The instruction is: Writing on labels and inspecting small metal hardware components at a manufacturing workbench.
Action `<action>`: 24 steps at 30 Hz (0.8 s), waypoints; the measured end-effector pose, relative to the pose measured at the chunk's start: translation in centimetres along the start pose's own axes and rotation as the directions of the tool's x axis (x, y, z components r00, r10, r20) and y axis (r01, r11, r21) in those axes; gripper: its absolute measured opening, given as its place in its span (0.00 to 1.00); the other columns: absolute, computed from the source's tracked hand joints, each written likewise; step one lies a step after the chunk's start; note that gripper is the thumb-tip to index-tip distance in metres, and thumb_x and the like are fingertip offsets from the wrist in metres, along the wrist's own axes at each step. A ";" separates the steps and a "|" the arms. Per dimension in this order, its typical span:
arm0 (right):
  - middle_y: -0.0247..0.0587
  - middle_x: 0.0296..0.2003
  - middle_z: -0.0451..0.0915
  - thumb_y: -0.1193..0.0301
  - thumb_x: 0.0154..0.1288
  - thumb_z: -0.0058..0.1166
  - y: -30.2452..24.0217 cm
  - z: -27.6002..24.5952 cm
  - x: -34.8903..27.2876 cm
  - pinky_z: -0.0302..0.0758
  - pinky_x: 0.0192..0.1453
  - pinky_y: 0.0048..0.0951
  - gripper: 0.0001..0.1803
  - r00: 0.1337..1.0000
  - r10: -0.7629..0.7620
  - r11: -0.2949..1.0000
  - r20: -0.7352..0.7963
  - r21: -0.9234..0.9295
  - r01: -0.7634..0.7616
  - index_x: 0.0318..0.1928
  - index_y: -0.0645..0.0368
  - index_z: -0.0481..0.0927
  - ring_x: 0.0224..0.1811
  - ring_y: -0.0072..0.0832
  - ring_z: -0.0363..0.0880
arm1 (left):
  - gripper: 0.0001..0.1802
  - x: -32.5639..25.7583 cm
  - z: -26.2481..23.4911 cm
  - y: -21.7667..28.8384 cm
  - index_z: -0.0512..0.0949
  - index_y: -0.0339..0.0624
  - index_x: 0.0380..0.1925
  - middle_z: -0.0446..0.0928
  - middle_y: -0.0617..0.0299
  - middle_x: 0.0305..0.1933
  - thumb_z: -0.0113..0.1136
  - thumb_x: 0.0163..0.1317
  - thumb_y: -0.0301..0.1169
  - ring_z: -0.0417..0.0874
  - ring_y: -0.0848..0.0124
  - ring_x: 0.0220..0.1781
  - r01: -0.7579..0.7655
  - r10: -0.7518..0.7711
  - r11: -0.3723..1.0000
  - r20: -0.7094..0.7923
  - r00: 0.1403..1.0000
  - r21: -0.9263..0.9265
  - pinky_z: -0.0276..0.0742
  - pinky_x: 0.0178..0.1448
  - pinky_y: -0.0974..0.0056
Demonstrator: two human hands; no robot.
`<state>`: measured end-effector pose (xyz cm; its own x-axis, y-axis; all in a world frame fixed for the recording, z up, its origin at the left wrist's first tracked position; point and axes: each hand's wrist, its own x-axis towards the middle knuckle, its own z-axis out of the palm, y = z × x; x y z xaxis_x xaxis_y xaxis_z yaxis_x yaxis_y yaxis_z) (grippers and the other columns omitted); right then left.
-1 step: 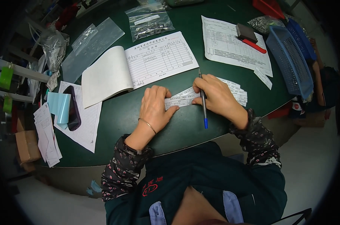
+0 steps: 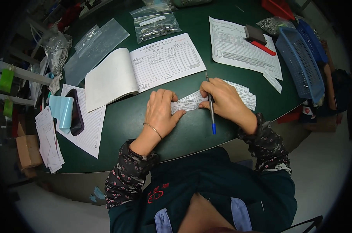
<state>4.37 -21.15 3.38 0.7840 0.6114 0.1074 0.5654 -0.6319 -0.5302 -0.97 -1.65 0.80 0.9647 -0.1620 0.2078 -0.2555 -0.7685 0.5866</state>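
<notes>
A narrow printed paper slip (image 2: 187, 104) stretches between my two hands, low over the table. My left hand (image 2: 159, 110) pinches its left end between thumb and fingers. My right hand (image 2: 224, 97) closes on the slip's right end with thumb and fingertips. That same hand also carries a pen (image 2: 211, 112), tip pointing away from me and blue end toward me. Behind the held slip, another slip (image 2: 194, 95) shows partly. More printed slips (image 2: 249, 99) lie fanned beyond my right hand, partly hidden by it.
An open form book (image 2: 168, 58) lies ahead. Left are a phone (image 2: 77, 112), a lined sheet (image 2: 88, 136) and a blue folded piece (image 2: 63, 110). Right are a printed sheet (image 2: 232, 42), red-handled tool (image 2: 263, 47) and blue basket (image 2: 300, 62). Bagged metal parts (image 2: 158, 28) sit behind.
The pen's blue end has shifted very slightly toward me. Both hands stay on the slip in the same place.
</notes>
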 end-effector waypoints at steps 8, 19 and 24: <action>0.35 0.21 0.72 0.73 0.47 0.61 0.8 -2.6 -0.6 0.66 0.30 0.24 0.10 0.977 0.147 0.879 0.153 0.434 -0.200 0.26 0.59 0.71 0.24 0.23 0.68 | 0.23 0.2 -0.3 0.2 0.70 0.39 0.35 0.68 0.57 0.34 0.69 0.38 0.32 0.67 0.60 0.39 0.002 -0.002 1.000 0.018 1.000 0.017 0.65 0.44 0.62; 0.39 0.19 0.73 0.71 0.49 0.59 9.4 -6.3 -3.7 0.65 0.28 0.26 0.08 0.854 0.443 0.895 -0.272 0.190 -0.404 0.27 0.61 0.73 0.23 0.27 0.70 | 0.20 0.7 0.7 0.3 0.70 0.42 0.30 0.67 0.57 0.34 0.69 0.39 0.32 0.67 0.59 0.38 -0.033 0.031 0.990 0.020 0.999 0.134 0.66 0.40 0.60; 0.44 0.23 0.76 0.71 0.48 0.59 9.4 -5.8 -4.0 0.68 0.32 0.35 0.08 0.876 0.351 0.906 -0.332 -0.115 -0.407 0.27 0.60 0.75 0.29 0.37 0.74 | 0.20 0.7 0.6 0.5 0.69 0.41 0.30 0.68 0.57 0.33 0.68 0.39 0.31 0.67 0.59 0.37 -0.016 0.011 0.994 0.045 0.999 0.112 0.66 0.41 0.59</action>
<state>8.08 -32.31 2.85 0.9700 0.1553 0.1871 0.2227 -0.8763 -0.4273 -0.42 -2.52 0.76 0.9636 -0.1982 0.1793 -0.2623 -0.8303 0.4918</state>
